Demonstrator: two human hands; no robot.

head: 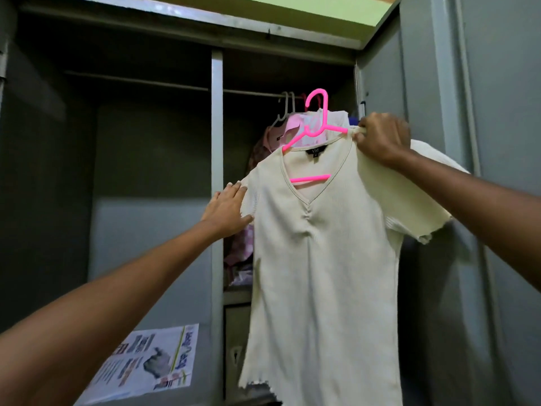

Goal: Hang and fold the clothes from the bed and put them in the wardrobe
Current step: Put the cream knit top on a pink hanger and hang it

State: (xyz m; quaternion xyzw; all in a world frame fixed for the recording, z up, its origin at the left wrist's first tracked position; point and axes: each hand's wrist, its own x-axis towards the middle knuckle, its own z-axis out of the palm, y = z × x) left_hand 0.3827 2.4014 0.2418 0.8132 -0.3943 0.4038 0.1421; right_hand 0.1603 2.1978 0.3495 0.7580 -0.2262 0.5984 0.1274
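A cream V-neck top (pixel 322 259) hangs on a bright pink hanger (pixel 316 127) in front of the open grey wardrobe (pixel 216 142). My right hand (pixel 380 139) grips the top's right shoulder together with the hanger's arm, holding both up just below the rail (pixel 251 93). My left hand (pixel 228 209) lies flat with straight fingers against the top's left sleeve. The hanger's hook is near the rail; whether it sits on it I cannot tell.
Pink and patterned clothes (pixel 281 133) hang on white hangers (pixel 285 108) on the right rail behind the top. The left compartment holds a printed paper sheet (pixel 152 361) on its floor. The wardrobe's right door (pixel 483 112) stands open beside my right arm.
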